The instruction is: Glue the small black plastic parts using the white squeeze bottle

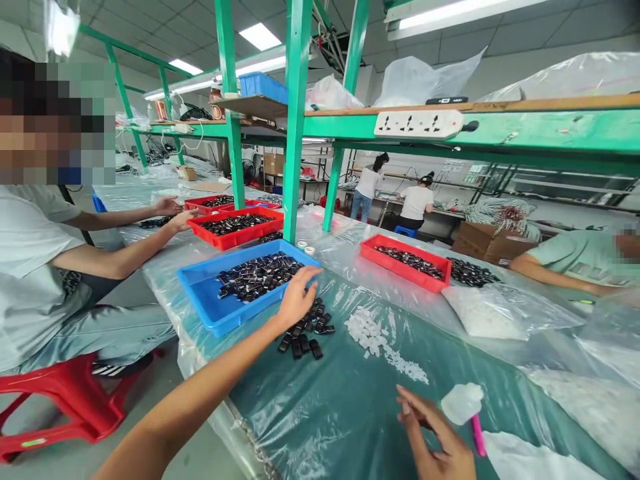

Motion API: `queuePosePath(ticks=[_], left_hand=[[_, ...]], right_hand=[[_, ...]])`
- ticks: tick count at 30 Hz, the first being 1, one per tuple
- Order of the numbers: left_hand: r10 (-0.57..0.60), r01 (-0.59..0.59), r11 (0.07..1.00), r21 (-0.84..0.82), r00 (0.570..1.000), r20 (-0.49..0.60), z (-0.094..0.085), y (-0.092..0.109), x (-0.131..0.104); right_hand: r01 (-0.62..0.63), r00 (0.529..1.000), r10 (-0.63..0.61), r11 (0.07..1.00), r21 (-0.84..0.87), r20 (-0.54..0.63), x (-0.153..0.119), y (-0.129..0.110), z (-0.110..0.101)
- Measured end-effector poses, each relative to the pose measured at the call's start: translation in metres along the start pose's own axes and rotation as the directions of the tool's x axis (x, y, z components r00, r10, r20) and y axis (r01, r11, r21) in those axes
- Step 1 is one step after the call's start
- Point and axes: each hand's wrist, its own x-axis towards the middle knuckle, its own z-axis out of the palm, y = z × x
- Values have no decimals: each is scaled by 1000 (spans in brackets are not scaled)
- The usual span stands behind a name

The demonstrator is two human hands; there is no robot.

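My left hand (299, 297) hovers at the right edge of a blue tray (200, 301), its fingers apart and nothing visible in them. Inside that tray lie many small black plastic pieces (255, 277). Below the hand, a loose pile of similar black pieces (301, 345) rests on the plastic-covered table and is partly hidden by it. To its right is a spread of small white pieces (367, 330), trailing toward my right hand (436, 437). That hand is low over the table, fingers apart, with no object visible in it. Beside it stand a small white bottle (462, 404) and a pink stick-like tool (478, 436).
Red trays of black pieces stand further back, one (237, 227) at the left and another (405, 263) at the right. A green post (295, 133) rises behind the blue tray. Plastic bags (500, 313) line the right. People sit at both sides.
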Motion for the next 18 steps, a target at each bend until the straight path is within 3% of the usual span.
queuePosePath(ticks=[2, 4, 9, 14, 18], left_hand=[[14, -40, 986, 164, 987, 159, 11, -3, -4], [-45, -8, 976, 218, 970, 237, 22, -10, -3], [-173, 97, 959, 265, 944, 282, 45, -21, 0], [-227, 194, 972, 130, 913, 339, 52, -16, -1], [-218, 307, 943, -124, 858, 466, 55, 1, 0]], right_hand=[[-17, 1000, 17, 1000, -11, 13, 0, -1, 0], [-48, 999, 49, 999, -25, 17, 1, -2, -2], [-77, 997, 78, 996, -48, 18, 2, -1, -4], [-71, 997, 73, 997, -35, 36, 2, 1, -4], [-34, 999, 34, 999, -13, 39, 2, 1, -4]])
